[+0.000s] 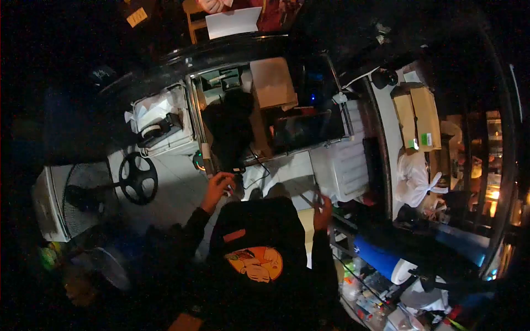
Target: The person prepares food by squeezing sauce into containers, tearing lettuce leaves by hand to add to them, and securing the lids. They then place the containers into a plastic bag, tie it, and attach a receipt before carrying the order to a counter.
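My left hand [217, 190] is held in front of my body, beside the front end of the counter [207, 160]. Its fingers are loosely bent and apart, with a pale patch between them that I cannot make out. A thin dark cable [266, 171] loops just beyond it. On the other side, my right hand [322, 212] hangs near a ribbed pale box [345, 168], fingers stretched and nothing visible in them. Between the hands is my dark apron [256, 226] with a round orange print [256, 263]. A dark heap [229, 118] covers part of the counter.
To the left stand a floor fan [83, 193], a black round base [138, 178] and a crate with white bags [160, 110]. A brown board [271, 83] lies on the counter. Right are a cardboard box [425, 118], a white bag [411, 179] and a blue cylinder [378, 256]. Across, a person holds a white sheet [233, 22].
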Demonstrator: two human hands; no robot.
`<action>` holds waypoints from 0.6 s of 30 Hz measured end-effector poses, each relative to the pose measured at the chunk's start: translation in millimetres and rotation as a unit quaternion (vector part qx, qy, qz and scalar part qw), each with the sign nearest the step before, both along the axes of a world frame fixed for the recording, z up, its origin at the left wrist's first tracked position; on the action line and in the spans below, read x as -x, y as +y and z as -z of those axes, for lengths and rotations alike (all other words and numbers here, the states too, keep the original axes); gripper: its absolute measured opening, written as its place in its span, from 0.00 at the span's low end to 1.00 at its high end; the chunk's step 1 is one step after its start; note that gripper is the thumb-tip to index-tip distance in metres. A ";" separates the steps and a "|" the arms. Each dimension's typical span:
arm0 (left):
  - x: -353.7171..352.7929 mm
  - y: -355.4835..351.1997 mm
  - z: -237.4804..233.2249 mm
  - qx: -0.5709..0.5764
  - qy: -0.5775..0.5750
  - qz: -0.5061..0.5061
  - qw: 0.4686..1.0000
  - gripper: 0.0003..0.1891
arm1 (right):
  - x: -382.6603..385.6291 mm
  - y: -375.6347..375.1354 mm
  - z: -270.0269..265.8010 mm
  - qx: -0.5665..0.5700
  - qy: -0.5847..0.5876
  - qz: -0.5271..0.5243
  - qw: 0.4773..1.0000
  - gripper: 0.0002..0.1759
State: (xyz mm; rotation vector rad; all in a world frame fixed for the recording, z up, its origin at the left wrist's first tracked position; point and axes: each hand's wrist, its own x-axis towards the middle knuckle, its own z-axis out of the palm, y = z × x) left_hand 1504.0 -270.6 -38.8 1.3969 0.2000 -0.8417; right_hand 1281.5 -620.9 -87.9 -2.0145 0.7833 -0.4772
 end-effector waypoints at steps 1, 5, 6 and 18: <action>-7.6 -6.7 -15.6 0.004 0.008 -0.003 1.000 0.12 | -66.6 15.9 -68.6 0.008 0.039 -0.110 0.993 0.17; -21.3 -51.8 11.2 0.080 0.012 0.007 0.997 0.13 | -251.6 16.9 -132.8 0.291 -0.009 -0.285 0.913 0.17; -22.2 -69.6 26.9 0.087 0.011 -0.015 0.996 0.14 | -285.8 12.4 -133.8 0.305 -0.021 -0.308 0.901 0.16; -57.9 -227.9 114.1 -0.224 -0.274 -0.126 0.927 0.28 | -349.7 -46.2 -54.2 0.135 -0.001 -0.493 0.860 0.08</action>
